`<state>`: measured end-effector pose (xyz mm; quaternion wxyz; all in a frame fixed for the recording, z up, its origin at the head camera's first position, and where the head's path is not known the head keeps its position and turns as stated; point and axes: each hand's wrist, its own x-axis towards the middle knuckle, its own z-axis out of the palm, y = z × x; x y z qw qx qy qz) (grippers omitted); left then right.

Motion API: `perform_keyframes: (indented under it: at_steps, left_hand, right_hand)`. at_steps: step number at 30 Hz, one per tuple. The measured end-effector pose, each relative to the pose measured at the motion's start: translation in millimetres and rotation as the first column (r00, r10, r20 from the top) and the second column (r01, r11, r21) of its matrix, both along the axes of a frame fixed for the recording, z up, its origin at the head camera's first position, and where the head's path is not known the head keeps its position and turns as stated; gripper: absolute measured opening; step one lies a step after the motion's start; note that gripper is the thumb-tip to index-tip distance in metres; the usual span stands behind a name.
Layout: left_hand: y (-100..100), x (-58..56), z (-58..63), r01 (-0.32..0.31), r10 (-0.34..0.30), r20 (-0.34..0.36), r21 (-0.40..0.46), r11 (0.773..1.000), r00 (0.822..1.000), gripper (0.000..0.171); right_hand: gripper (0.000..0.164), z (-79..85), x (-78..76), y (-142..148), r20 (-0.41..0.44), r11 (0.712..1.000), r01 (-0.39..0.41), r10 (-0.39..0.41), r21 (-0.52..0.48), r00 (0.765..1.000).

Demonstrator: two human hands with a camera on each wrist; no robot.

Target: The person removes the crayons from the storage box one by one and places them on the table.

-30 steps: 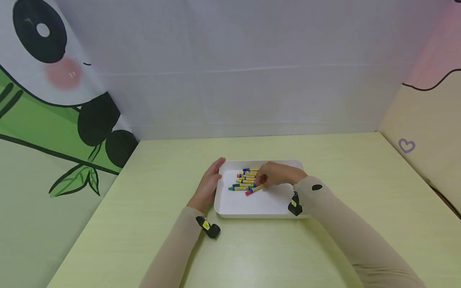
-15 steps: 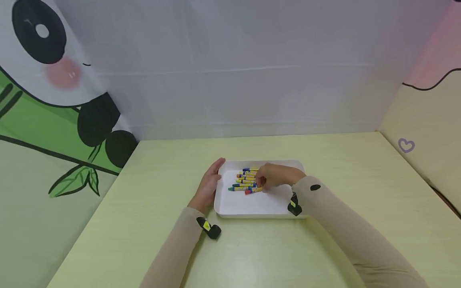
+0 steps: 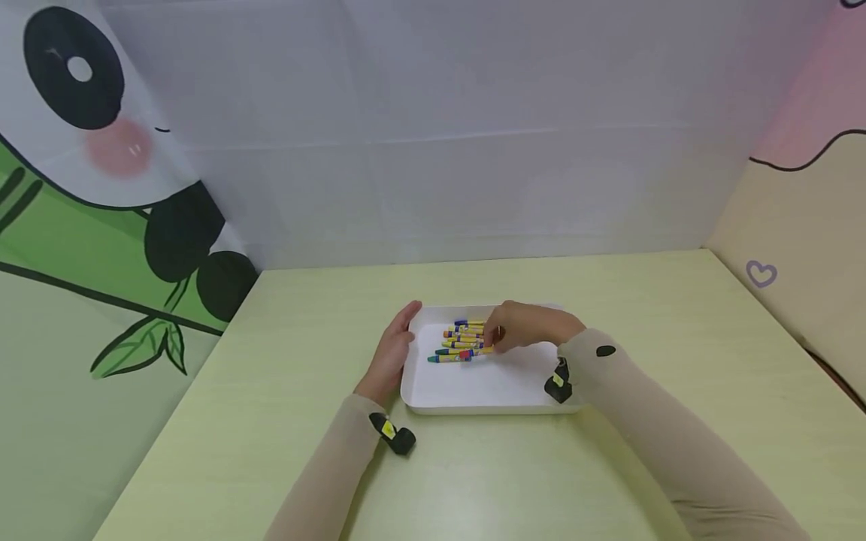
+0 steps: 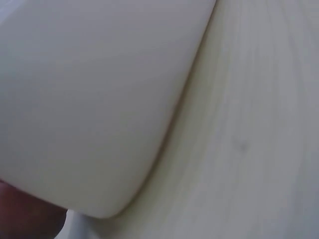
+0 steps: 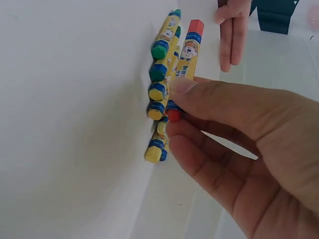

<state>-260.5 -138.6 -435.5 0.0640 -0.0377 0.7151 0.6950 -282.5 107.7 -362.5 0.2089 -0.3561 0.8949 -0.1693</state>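
Observation:
In the head view, my right hand (image 3: 531,324) pinches a red crayon (image 3: 467,354) between thumb and fingers, just over the row of crayons. Seen from the right wrist, the red crayon (image 5: 188,59) has a yellow and blue wrapper, and the thumb (image 5: 199,92) lies across it. Beside it several green and yellow crayons (image 5: 158,92) lie side by side; a blue-tipped one (image 3: 461,322) is farthest back. My left hand (image 3: 389,357) holds the left edge of the white tray (image 3: 473,410), its thumb at the rim and fingers along the outside.
The tray stands on a pale wooden table (image 3: 304,315). A grey-white backdrop (image 3: 440,195) rises behind, with painted panels at both sides. Each sleeve carries a small black camera (image 3: 404,441) at the wrist. The tray wall (image 4: 99,99) fills much of the left wrist view.
My right hand has raised the red crayon from the near end of the row and moved it slightly back, over the green ones. My left hand stays at the tray edge.

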Motion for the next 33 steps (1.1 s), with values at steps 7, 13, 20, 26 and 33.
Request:
perform_keyframes:
  at_steps: [7,13,20,26,33]
  left_hand:
    - [3.3,-2.2,1.2,-0.038,0.039,0.014,-0.08,0.996,0.999,0.058]
    - [1.9,-8.0,-3.9,-0.074,0.074,0.007,-0.069,0.995,0.997,0.058]
    - [3.3,-7.4,-3.2,-0.081,0.081,0.021,0.007,0.997,0.996,0.058]
    - [4.5,-7.9,-1.9,-0.071,0.07,0.032,0.059,0.996,0.997,0.058]
    - [4.0,-7.3,-1.2,-0.083,0.081,0.031,0.056,0.995,0.996,0.059]
  right_hand:
    - [0.011,12.5,-1.3,16.7,-0.013,0.999,0.021,-0.022,-0.039,1.0]
    - [0.015,22.5,-2.6,34.4,-0.024,0.996,0.049,-0.051,-0.074,0.998]
    - [0.019,31.3,-1.5,60.5,-0.037,0.984,0.143,-0.147,-0.108,0.988]
    - [0.02,30.9,-4.8,87.2,-0.075,0.97,0.202,-0.213,-0.139,0.974]
    - [0.02,26.8,-5.1,112.6,-0.103,0.944,0.277,-0.298,-0.178,0.949]
